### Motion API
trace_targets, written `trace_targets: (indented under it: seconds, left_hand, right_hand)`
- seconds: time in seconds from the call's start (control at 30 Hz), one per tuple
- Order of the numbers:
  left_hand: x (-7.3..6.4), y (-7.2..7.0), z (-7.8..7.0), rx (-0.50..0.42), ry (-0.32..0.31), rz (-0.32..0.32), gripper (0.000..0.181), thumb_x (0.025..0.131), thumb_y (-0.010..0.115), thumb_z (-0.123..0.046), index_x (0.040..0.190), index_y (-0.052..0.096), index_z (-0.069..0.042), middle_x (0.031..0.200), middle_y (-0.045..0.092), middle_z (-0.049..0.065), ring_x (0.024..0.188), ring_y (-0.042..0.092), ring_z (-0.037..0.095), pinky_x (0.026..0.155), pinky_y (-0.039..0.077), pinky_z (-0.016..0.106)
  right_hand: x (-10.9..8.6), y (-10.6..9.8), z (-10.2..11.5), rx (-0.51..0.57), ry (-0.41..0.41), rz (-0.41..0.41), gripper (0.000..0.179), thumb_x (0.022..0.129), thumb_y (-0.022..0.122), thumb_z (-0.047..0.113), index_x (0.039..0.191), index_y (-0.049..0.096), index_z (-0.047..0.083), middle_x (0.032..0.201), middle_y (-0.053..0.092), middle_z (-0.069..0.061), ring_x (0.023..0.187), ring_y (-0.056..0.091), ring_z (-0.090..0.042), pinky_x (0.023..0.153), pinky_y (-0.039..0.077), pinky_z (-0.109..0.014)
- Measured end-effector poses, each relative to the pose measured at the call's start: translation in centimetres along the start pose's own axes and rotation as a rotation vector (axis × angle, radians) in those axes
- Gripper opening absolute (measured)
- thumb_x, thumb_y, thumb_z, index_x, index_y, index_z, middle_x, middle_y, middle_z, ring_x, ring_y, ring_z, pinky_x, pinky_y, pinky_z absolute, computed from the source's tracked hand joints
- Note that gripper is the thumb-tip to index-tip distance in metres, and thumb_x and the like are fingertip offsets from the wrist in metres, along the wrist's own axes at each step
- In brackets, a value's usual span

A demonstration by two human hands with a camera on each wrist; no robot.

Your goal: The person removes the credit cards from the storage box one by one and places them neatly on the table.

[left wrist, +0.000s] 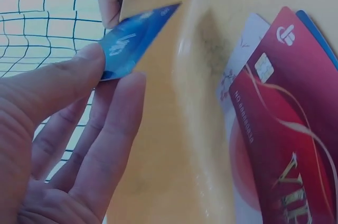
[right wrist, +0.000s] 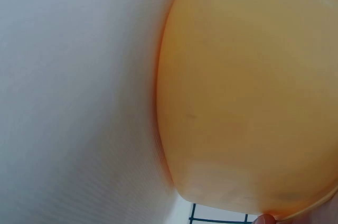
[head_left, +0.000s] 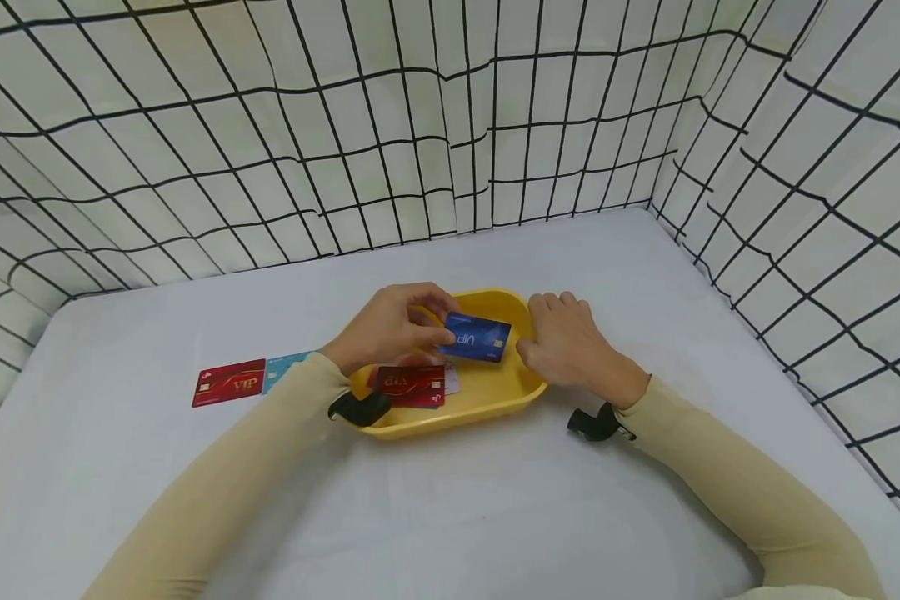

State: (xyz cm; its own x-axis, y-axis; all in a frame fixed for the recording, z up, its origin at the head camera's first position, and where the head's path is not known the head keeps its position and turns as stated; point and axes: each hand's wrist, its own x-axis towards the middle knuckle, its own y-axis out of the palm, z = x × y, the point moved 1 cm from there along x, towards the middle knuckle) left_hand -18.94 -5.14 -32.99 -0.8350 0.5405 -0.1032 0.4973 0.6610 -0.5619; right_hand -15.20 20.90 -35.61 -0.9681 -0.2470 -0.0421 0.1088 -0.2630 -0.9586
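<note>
A blue VIP card [head_left: 477, 337] is pinched between the thumb and fingers of my left hand [head_left: 397, 327], raised over a yellow oval tray [head_left: 495, 403]. In the left wrist view the blue card [left wrist: 127, 44] tilts, its left end between thumb and fingers. My right hand [head_left: 570, 340] grips the tray's right rim with curled fingers; in the right wrist view only a fingertip shows by the tray wall [right wrist: 248, 92]. Inside the tray lies a red VIP card [head_left: 412, 385], over a pale card [left wrist: 253, 34] and a blue-edged one [left wrist: 317, 34].
Left of the tray, a red VIP card [head_left: 228, 383] and a light-blue card [head_left: 281, 367] lie end to end on the white table [head_left: 450, 517]; my left forearm partly covers the light-blue one. A black wire grid [head_left: 345, 158] over white cloth stands along the back and right.
</note>
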Motion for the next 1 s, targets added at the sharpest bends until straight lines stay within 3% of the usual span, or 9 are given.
trace_targets:
  seconds: [0.1, 0.37, 0.73, 1.0]
  left_hand:
    - [-0.4, -0.4, -0.1, 0.013, -0.016, -0.022, 0.031, 0.091, 0.081, -0.019, 0.119, 0.069, -0.019, 0.116, 0.067, 0.007, 0.105, 0.074, 0.026, 0.089, 0.064, 0.037]
    - [-1.4, -1.1, -0.3, -0.070, -0.009, -0.047, 0.033, 0.091, 0.080, -0.013, 0.121, 0.066, -0.014, 0.117, 0.066, 0.013, 0.104, 0.076, 0.028, 0.076, 0.066, 0.035]
    - [-3.1, -2.4, -1.2, -0.094, -0.012, -0.106, 0.037, 0.090, 0.081, -0.014, 0.123, 0.066, -0.013, 0.120, 0.067, 0.013, 0.105, 0.076, 0.028, 0.084, 0.064, 0.049]
    - [-4.0, -2.8, -1.0, -0.097, -0.031, -0.144, 0.037, 0.090, 0.081, -0.014, 0.123, 0.066, -0.013, 0.120, 0.067, 0.013, 0.105, 0.076, 0.028, 0.084, 0.064, 0.049]
  right_hand:
    - [0.0, 0.0, 0.1, -0.004, 0.003, 0.000, 0.033, 0.092, 0.050, 0.029, 0.110, 0.053, 0.001, 0.095, 0.052, -0.011, 0.090, 0.042, -0.030, 0.076, 0.025, -0.037]
    - [0.1, 0.1, 0.3, -0.018, 0.010, 0.011, 0.034, 0.092, 0.051, 0.030, 0.111, 0.053, 0.001, 0.094, 0.051, -0.011, 0.090, 0.042, -0.030, 0.076, 0.026, -0.037]
    - [0.0, 0.1, 0.3, -0.025, 0.016, 0.011, 0.037, 0.092, 0.050, 0.029, 0.114, 0.053, -0.001, 0.097, 0.053, -0.013, 0.091, 0.042, -0.030, 0.076, 0.028, -0.038]
    - [0.0, 0.1, 0.6, -0.021, 0.010, 0.010, 0.037, 0.091, 0.050, 0.028, 0.114, 0.052, -0.001, 0.096, 0.052, -0.013, 0.090, 0.042, -0.031, 0.077, 0.028, -0.039]
